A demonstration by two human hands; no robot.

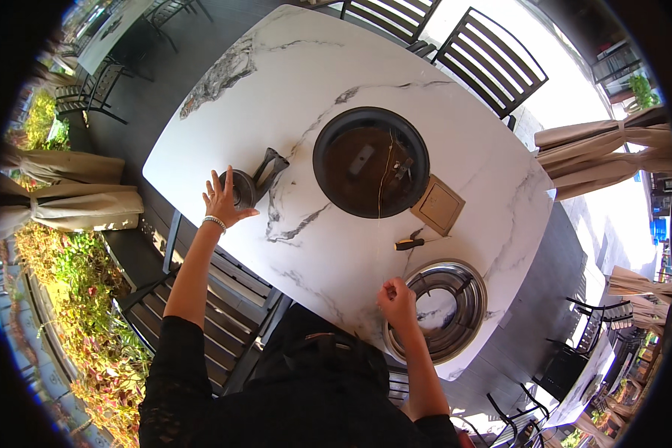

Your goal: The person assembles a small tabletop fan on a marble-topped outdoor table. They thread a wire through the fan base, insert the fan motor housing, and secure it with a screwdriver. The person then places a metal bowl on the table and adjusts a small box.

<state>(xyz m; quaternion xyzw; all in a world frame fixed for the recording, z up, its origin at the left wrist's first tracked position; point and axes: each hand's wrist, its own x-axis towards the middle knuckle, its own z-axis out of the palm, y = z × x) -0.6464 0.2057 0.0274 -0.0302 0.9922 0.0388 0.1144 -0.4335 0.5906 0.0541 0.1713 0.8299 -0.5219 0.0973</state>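
My left hand (228, 200) is spread, its fingers resting over the edge of a dark round part (244, 190), which looks like a burner head with a dark flared arm (269, 166) beside it. My right hand (398, 299) is closed, fingers curled together; whatever they may hold is hidden. It hovers at the left rim of a shiny metal ring (470, 328) with dark inner bars. Farther off, a round black-rimmed recess (328, 187) in the table shows a brown bottom, a thin wire and small metal pieces. A yellow-and-black screwdriver (409, 244) lies between recess and ring.
A brown square plate (438, 205) leans or lies against the recess's right rim. The white marbled table (291, 97) fills the middle. Slatted chairs (489, 60) stand at its far side, and another chair (209, 313) is at my left. Tied curtains (89, 198) hang on both sides.
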